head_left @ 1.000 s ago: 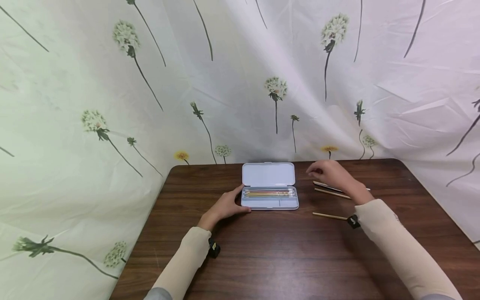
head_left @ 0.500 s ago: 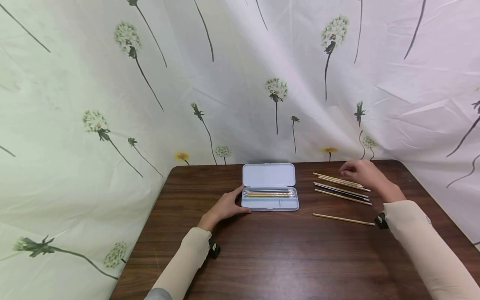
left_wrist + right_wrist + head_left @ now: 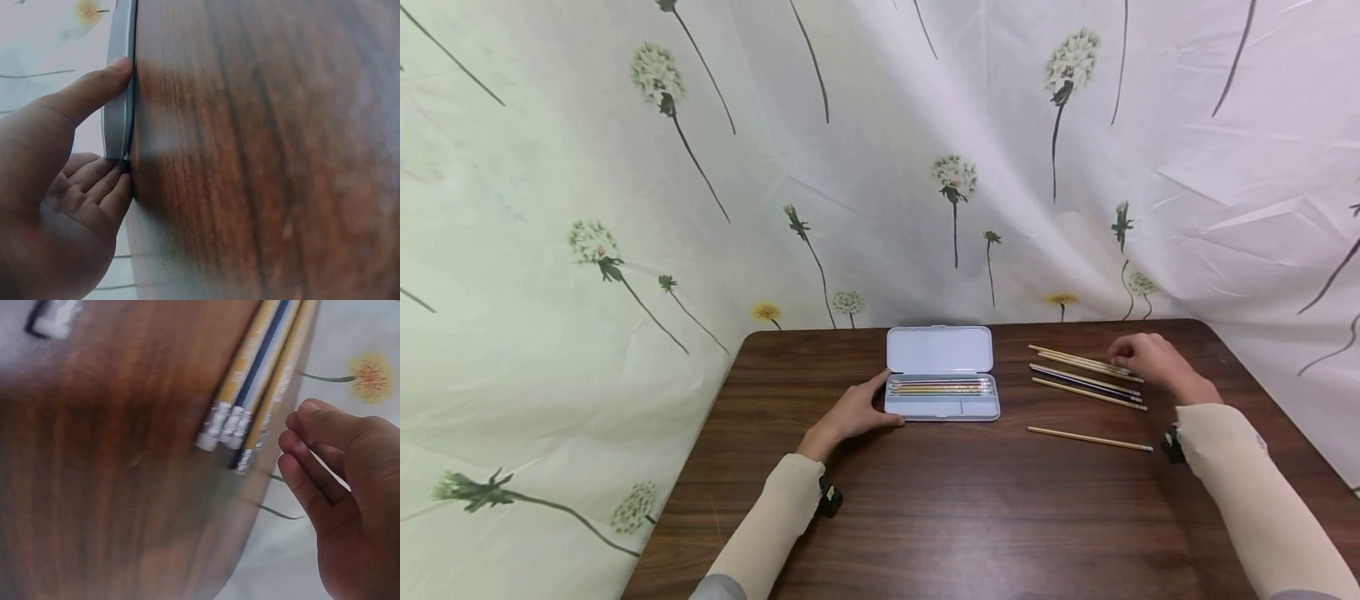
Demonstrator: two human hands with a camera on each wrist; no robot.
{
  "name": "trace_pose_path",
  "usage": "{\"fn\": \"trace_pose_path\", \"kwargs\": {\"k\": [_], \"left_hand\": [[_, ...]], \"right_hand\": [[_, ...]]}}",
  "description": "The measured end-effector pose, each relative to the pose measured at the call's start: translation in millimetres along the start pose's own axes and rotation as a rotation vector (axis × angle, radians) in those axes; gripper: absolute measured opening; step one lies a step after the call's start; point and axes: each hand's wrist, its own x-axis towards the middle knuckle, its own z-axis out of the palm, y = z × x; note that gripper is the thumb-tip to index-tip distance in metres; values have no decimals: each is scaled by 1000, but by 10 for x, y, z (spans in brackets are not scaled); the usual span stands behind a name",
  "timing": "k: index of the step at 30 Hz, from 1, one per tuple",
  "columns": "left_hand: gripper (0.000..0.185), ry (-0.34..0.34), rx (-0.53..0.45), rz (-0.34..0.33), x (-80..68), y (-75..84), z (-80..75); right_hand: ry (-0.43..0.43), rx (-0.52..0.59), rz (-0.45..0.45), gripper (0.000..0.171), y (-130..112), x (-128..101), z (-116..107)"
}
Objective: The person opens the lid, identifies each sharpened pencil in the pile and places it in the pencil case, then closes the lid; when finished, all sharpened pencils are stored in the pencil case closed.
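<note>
An open grey pencil case (image 3: pixel 942 407) lies at the table's far middle, its lid (image 3: pixel 938 348) flat behind it and several pencils inside. My left hand (image 3: pixel 857 410) holds the case's left end. In the left wrist view the thumb (image 3: pixel 94 87) lies on the case edge (image 3: pixel 122 25) and the curled fingers (image 3: pixel 103 187) touch its corner. Several loose pencils (image 3: pixel 1086 375) lie to the right of the case. My right hand (image 3: pixel 1153 360) hovers at their eraser ends (image 3: pixel 228 425), fingers (image 3: pixel 300 447) loosely curled and holding nothing.
One more pencil (image 3: pixel 1090 438) lies alone, nearer to me than the group. The dark wooden table (image 3: pixel 970 517) is backed by a floral cloth (image 3: pixel 880 167) on the far side and on both sides. Its right edge runs just past my right hand.
My right hand has moved right, from beside the case to the pencils' eraser ends, uncovering the group. The left hand and the case have stayed put.
</note>
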Motion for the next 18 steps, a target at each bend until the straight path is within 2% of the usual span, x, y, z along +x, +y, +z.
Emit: {"fn": "trace_pose_path", "kwargs": {"k": [8,18], "left_hand": [[102,2,-3,6,-1,4,-1],[102,6,-2,6,-10,9,-2]], "right_hand": [[7,-32,23,12,70,-35,117],[29,-62,-25,15,62,-30,164]]}}
